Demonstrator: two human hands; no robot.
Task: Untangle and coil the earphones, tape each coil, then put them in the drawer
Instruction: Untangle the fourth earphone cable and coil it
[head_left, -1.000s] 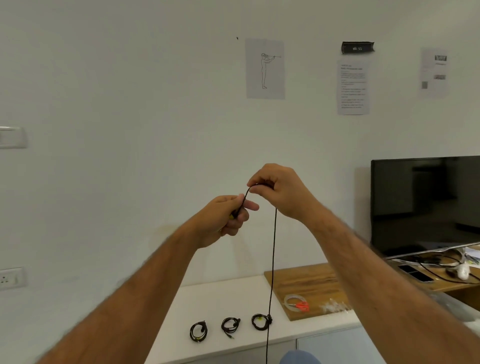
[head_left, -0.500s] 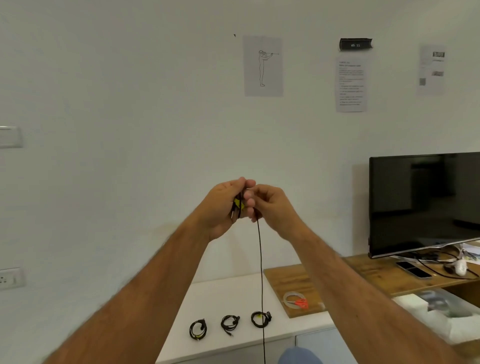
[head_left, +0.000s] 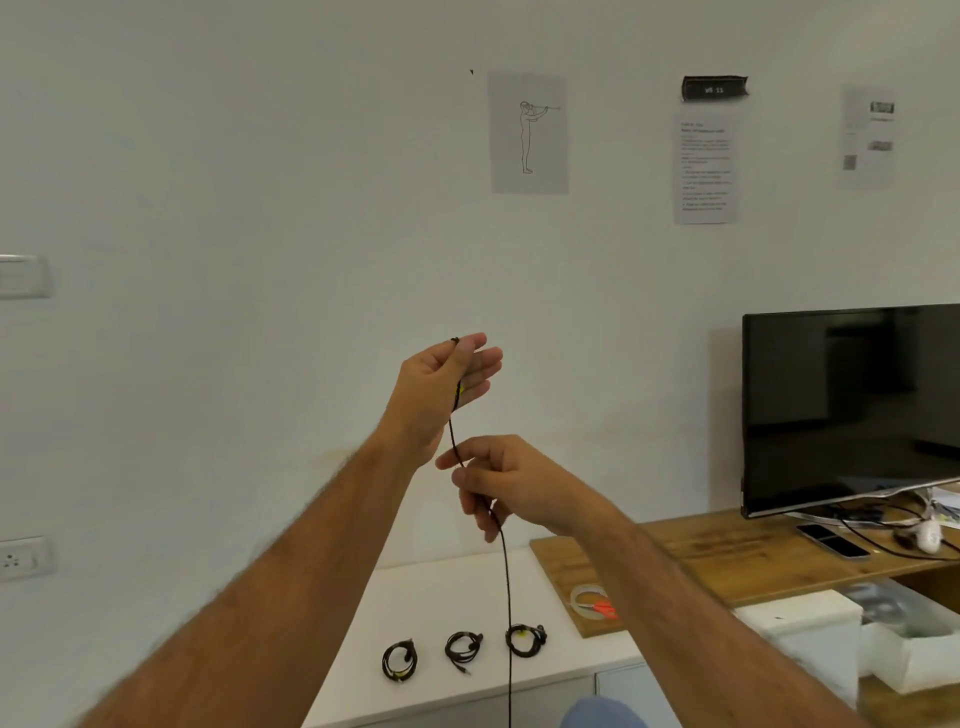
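A black earphone cable (head_left: 506, 582) hangs from my raised hands down past the bottom edge of the view. My left hand (head_left: 441, 395) is uppermost, fingers fairly straight, thumb pressing the cable's top end with a yellow part against the fingers. Just below it, my right hand (head_left: 498, 480) pinches the same cable, fingers curled round it. Three coiled black earphones lie in a row on the white cabinet top (head_left: 447, 592): one on the left (head_left: 399, 660), one in the middle (head_left: 463, 648), one on the right (head_left: 525, 640) behind the hanging cable.
A tape roll with an orange tool (head_left: 592, 603) lies on a wooden board (head_left: 727, 556) to the right. Further right stand a black monitor (head_left: 852, 405), two phones (head_left: 831, 540), cables and white boxes (head_left: 800, 639). Papers hang on the wall behind.
My hands, together half a second ago, have separated: the left rose with the cable end, the right slid down along the cable. The view shifted slightly.
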